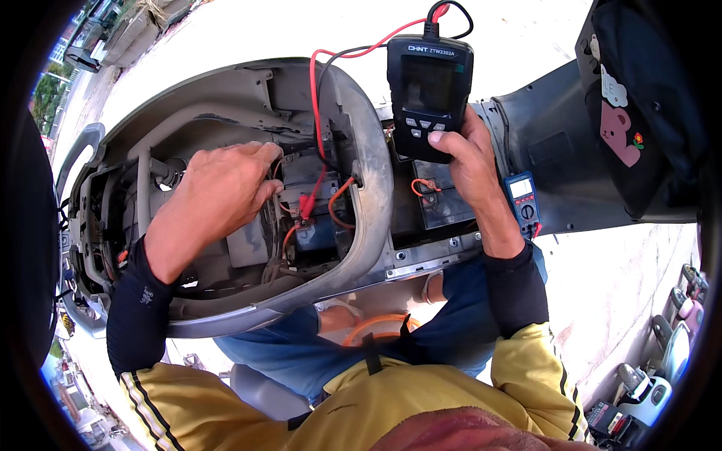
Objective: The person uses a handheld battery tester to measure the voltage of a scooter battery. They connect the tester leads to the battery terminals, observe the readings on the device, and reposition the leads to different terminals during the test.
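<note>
Pale, sunlit pavement (602, 293) around the grey scooter (377, 161)

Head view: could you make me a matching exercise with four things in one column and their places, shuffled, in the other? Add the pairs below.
Things
1. Tester
2. Red clip
3. Multimeter
4. Bear picture

Places
A. Beside the right wrist
B. On the dark material at the upper right
C. Held by the right hand
D. Inside the open grey shell

Pairs: 1-C, 2-D, 3-A, 4-B
</note>
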`<state>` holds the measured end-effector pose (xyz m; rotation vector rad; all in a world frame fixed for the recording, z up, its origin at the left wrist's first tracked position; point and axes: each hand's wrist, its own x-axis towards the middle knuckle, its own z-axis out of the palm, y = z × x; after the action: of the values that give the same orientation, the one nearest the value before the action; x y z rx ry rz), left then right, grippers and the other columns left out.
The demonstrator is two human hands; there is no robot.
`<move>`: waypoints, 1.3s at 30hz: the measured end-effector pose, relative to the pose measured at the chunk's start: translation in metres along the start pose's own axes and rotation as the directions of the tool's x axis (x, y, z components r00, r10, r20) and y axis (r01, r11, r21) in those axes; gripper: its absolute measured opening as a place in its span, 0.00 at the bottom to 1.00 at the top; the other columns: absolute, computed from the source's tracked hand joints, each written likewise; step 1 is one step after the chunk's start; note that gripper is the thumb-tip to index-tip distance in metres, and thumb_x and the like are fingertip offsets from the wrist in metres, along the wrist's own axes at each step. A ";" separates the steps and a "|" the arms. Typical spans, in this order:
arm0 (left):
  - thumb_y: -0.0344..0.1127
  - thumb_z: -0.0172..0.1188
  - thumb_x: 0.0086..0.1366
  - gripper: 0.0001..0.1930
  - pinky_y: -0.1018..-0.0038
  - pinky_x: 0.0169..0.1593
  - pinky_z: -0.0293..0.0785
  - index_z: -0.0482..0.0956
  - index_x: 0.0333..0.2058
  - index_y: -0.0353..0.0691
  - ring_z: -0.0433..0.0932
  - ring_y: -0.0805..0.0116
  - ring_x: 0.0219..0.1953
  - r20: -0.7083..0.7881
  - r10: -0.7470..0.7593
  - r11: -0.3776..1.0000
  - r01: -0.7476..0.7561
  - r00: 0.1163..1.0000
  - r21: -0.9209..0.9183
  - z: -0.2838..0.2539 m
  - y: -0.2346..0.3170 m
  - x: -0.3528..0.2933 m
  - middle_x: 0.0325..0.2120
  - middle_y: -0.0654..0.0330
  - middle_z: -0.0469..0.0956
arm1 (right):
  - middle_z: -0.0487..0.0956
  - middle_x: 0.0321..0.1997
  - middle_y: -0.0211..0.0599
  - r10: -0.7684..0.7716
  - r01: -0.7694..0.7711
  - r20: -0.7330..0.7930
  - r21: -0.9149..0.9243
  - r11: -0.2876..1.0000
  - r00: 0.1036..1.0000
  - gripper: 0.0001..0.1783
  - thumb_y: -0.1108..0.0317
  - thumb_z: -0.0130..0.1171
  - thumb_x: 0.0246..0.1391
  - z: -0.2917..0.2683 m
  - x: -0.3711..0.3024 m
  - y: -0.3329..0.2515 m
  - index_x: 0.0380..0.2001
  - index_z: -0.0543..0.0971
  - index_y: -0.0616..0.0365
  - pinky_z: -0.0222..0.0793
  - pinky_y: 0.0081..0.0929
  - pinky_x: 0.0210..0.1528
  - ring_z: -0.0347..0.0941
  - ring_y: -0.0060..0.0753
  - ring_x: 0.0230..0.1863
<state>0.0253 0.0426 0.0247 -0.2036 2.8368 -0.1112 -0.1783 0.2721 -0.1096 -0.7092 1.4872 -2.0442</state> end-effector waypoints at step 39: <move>0.28 0.66 0.41 0.17 0.72 0.22 0.68 0.80 0.35 0.32 0.77 0.66 0.25 -0.505 0.459 0.875 -0.469 0.731 0.117 -0.002 0.031 -0.023 0.31 0.55 0.80 | 0.80 0.52 0.39 -0.057 0.048 -0.046 -0.176 0.983 0.997 0.28 0.72 0.57 0.53 0.000 0.000 0.011 0.59 0.71 0.68 0.70 0.26 0.59 0.76 0.26 0.52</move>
<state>0.0423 0.0763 0.0305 0.6443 3.3183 -0.0319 -0.1772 0.2691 -0.1200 -0.7777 1.7103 -2.0000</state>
